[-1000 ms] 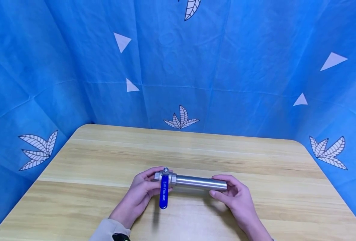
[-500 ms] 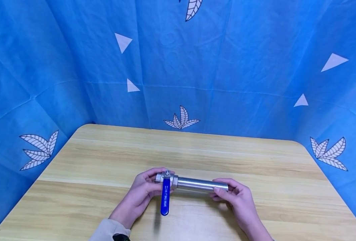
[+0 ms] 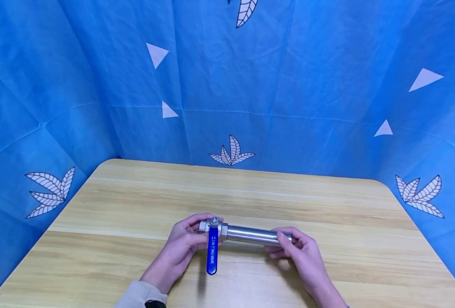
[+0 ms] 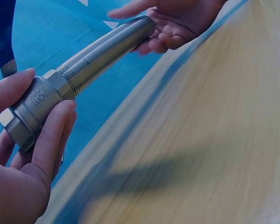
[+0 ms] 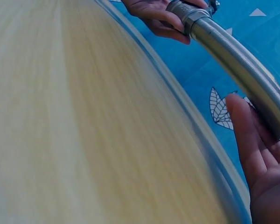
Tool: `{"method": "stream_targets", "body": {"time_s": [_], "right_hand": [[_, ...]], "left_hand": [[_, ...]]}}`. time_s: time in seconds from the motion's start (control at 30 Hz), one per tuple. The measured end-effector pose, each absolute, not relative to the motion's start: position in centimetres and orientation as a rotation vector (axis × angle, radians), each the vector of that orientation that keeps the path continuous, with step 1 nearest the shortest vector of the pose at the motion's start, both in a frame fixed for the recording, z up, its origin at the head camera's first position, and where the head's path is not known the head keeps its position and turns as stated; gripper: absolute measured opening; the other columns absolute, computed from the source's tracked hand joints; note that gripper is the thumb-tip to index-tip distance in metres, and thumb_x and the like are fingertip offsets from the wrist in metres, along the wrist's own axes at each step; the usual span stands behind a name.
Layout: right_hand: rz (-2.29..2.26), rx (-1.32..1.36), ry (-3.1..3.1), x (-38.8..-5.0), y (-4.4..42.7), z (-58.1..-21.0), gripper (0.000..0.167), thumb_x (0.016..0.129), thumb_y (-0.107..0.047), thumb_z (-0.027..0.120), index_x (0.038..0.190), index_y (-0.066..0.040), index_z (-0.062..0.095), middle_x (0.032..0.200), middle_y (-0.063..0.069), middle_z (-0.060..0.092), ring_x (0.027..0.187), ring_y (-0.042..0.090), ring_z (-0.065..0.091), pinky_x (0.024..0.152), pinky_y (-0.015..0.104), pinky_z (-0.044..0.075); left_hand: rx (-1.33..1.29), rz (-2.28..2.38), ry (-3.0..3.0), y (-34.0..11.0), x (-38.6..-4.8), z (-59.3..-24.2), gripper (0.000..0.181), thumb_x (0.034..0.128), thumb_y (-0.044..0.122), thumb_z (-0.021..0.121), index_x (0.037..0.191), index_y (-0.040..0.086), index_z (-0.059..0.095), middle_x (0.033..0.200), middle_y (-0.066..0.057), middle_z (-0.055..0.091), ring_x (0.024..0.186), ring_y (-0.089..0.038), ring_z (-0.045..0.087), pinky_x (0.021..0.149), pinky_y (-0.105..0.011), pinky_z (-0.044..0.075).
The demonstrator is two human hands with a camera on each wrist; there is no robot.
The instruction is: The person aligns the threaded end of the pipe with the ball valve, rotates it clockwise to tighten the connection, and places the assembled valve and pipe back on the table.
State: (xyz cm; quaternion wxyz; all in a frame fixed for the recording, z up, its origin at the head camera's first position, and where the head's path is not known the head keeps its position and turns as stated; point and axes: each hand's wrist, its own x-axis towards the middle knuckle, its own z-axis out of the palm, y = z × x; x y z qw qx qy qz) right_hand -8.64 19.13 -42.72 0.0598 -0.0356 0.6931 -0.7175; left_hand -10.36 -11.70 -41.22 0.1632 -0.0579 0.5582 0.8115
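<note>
A steel ball valve with a blue lever handle is gripped by my left hand, thumb and fingers on opposite sides of its body. From its right end runs a straight, smooth steel pipe; some thread shows where the two meet. At the pipe's free end is my right hand, its thumb over the near side and fingers about the far side and underneath. Valve and pipe are held above the table, roughly level. The lever points toward me.
The light wooden table spreads beneath both hands, with their shadows on it. A blue curtain with white leaves and triangles surrounds its back and sides.
The right thumb has moved from below the pipe up over its near side. The valve and pipe shifted slightly to the right, and the left hand keeps its grip.
</note>
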Motion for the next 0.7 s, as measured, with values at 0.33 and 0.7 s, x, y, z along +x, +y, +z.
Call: {"method": "stream_targets", "body": {"time_s": [0.33,0.7], "right_hand": [[-2.223,-0.393,2.067,-8.48,19.39,-42.75,0.050,0.088,0.012,0.077,0.135,0.008,0.064,0.129,0.004,0.077,0.114,0.015,0.074,0.096,0.026,0.064],[-2.199,-0.302,2.050,-8.52,19.62,-42.63,0.029,0.100,0.004,0.067,0.129,0.004,0.070,0.112,0.004,0.082,0.097,0.019,0.081,0.088,0.034,0.068]], "left_hand": [[-0.147,2.344,1.515,-11.76,-10.25,-41.23,0.059,0.0858,-0.008,0.071,0.143,0.001,0.060,0.140,-0.008,0.073,0.123,-0.026,0.073,0.103,-0.050,0.063],[-0.131,2.334,1.535,-11.73,-10.26,-41.04,0.054,0.0829,-0.009,0.074,0.135,0.004,0.065,0.138,-0.009,0.074,0.123,-0.025,0.071,0.101,-0.049,0.064]]}}
